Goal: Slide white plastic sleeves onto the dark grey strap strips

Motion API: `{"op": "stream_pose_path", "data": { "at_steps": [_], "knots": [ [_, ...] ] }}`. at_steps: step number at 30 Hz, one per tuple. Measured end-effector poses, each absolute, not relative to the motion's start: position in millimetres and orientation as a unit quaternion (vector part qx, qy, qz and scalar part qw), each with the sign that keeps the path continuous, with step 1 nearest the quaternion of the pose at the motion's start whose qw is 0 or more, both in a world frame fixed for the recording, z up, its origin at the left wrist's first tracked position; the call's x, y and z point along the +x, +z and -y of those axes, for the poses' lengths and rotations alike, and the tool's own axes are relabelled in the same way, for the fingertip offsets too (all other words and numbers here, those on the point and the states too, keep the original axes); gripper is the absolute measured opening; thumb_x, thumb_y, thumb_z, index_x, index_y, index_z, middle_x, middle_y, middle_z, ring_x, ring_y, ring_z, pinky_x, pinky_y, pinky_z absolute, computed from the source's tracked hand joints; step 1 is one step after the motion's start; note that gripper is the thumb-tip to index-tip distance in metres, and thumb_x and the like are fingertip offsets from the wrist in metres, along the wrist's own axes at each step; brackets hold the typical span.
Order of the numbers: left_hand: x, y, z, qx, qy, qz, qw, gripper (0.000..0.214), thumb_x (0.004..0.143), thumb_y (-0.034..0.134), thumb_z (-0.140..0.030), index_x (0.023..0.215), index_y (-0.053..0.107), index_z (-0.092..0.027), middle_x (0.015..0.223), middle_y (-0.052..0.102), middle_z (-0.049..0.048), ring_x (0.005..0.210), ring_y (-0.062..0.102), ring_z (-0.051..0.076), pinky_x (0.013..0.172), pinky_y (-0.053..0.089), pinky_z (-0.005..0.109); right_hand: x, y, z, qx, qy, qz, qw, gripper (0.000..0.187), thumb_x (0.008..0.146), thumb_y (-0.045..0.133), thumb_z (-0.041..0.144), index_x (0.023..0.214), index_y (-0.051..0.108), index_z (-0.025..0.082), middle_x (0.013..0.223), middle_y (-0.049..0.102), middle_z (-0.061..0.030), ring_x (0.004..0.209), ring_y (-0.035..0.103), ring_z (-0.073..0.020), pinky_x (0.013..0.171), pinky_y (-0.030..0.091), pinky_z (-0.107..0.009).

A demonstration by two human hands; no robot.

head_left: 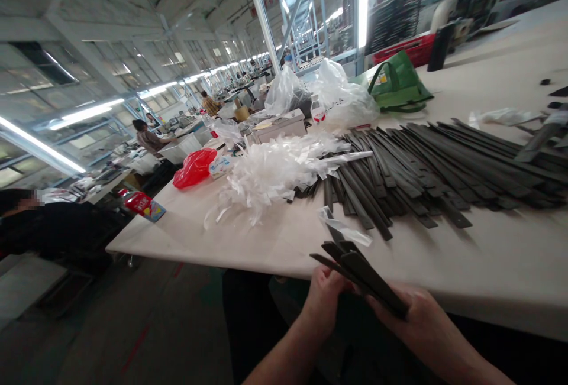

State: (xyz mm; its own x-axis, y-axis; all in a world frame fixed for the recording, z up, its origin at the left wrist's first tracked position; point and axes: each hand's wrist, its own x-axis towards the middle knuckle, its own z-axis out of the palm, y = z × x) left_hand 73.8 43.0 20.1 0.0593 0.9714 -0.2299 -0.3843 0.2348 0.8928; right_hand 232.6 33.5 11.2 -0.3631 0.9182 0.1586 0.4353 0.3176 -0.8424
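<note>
At the table's near edge, a small fanned bundle of dark flat strips (370, 275) is held between my two hands. My right hand (421, 317) wraps round the lower right end of the bundle. Closed at its far left end, my left hand (325, 293) grips the strips there, with its fingertips partly hidden behind them. A loose translucent plastic strip (352, 232) lies just beyond the bundle. Farther in, a wide pile of similar dark strips (426, 178) spreads to the right. Left of it is a heap of whitish translucent plastic strips (266, 175).
On the table (190, 240) stand a red-labelled bottle (142, 204) at the left corner, a red plastic bag (194, 168), clear bags (341, 89) and a green bag (399, 83). A red crate (403, 48) lies behind. A person in dark clothes (57, 219) sits at far left.
</note>
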Motion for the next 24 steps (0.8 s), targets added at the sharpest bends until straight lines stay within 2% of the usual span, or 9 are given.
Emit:
{"op": "stream_pose_path", "data": {
  "at_steps": [3, 5, 10, 13, 15, 19, 22, 24],
  "knots": [
    [70, 22, -59, 0.307, 0.579, -0.456, 0.603, 0.036, 0.064, 0.076, -0.044, 0.081, 0.072, -0.012, 0.074, 0.068, 0.0053, 0.066, 0.058, 0.015, 0.065, 0.043, 0.026, 226, 9, -34, -0.462, 0.359, 0.746, 0.319, 0.030, 0.087, 0.051, 0.038, 0.071, 0.068, 0.020, 0.065, 0.068, -0.0004, 0.060, 0.065, -0.0197, 0.055, 0.051, -0.024],
    [73, 17, -59, 0.308, 0.570, -0.467, 0.601, 0.036, 0.062, 0.078, -0.043, 0.077, 0.073, -0.011, 0.072, 0.068, 0.0059, 0.066, 0.059, 0.016, 0.065, 0.043, 0.027, 224, 9, -37, -0.472, 0.351, 0.743, 0.320, 0.030, 0.087, 0.050, 0.039, 0.073, 0.069, 0.020, 0.066, 0.069, -0.0006, 0.060, 0.065, -0.0195, 0.054, 0.050, -0.023],
    [85, 3, -43, 0.277, 0.531, -0.458, 0.657, 0.034, 0.064, 0.078, -0.040, 0.077, 0.074, -0.010, 0.069, 0.069, 0.0065, 0.066, 0.060, 0.016, 0.070, 0.045, 0.029, 224, 7, -44, -0.461, 0.348, 0.742, 0.339, 0.025, 0.086, 0.051, 0.035, 0.084, 0.071, 0.021, 0.079, 0.073, -0.0031, 0.073, 0.069, -0.0219, 0.066, 0.054, -0.026],
    [78, 12, -52, 0.241, 0.561, -0.463, 0.643, 0.041, 0.063, 0.078, -0.043, 0.089, 0.074, -0.013, 0.086, 0.072, 0.0090, 0.071, 0.063, 0.017, 0.068, 0.046, 0.028, 222, 1, -37, -0.455, 0.360, 0.748, 0.323, 0.023, 0.085, 0.053, 0.035, 0.083, 0.072, 0.021, 0.075, 0.072, -0.0023, 0.070, 0.068, -0.0214, 0.065, 0.054, -0.025],
    [72, 19, -62, 0.224, 0.595, -0.469, 0.613, 0.042, 0.063, 0.078, -0.046, 0.089, 0.073, -0.015, 0.093, 0.073, 0.0096, 0.072, 0.063, 0.016, 0.065, 0.045, 0.027, 220, -2, -34, -0.448, 0.366, 0.756, 0.306, 0.023, 0.084, 0.053, 0.034, 0.079, 0.071, 0.021, 0.070, 0.071, -0.0013, 0.066, 0.066, -0.0201, 0.063, 0.054, -0.024],
    [75, 19, -57, 0.247, 0.576, -0.463, 0.627, 0.034, 0.065, 0.077, -0.043, 0.076, 0.074, -0.011, 0.076, 0.071, 0.0083, 0.070, 0.063, 0.017, 0.068, 0.046, 0.027, 221, -2, -40, -0.457, 0.356, 0.757, 0.302, 0.023, 0.085, 0.051, 0.033, 0.085, 0.070, 0.021, 0.077, 0.072, -0.0031, 0.071, 0.067, -0.0213, 0.064, 0.053, -0.026],
    [81, 13, -42, 0.258, 0.536, -0.460, 0.659, 0.033, 0.067, 0.076, -0.039, 0.085, 0.075, -0.011, 0.078, 0.072, 0.0085, 0.074, 0.064, 0.018, 0.074, 0.047, 0.028, 224, -1, -44, -0.456, 0.351, 0.759, 0.304, 0.023, 0.084, 0.050, 0.031, 0.089, 0.070, 0.021, 0.085, 0.072, -0.0045, 0.079, 0.068, -0.0227, 0.069, 0.052, -0.027],
    [76, 15, -45, 0.245, 0.554, -0.460, 0.649, 0.038, 0.068, 0.076, -0.040, 0.096, 0.074, -0.014, 0.090, 0.073, 0.0091, 0.076, 0.064, 0.018, 0.069, 0.047, 0.027, 224, -3, -42, -0.452, 0.355, 0.764, 0.293, 0.022, 0.084, 0.050, 0.030, 0.088, 0.069, 0.022, 0.083, 0.072, -0.0035, 0.077, 0.068, -0.0218, 0.067, 0.051, -0.027]
  ]
}}
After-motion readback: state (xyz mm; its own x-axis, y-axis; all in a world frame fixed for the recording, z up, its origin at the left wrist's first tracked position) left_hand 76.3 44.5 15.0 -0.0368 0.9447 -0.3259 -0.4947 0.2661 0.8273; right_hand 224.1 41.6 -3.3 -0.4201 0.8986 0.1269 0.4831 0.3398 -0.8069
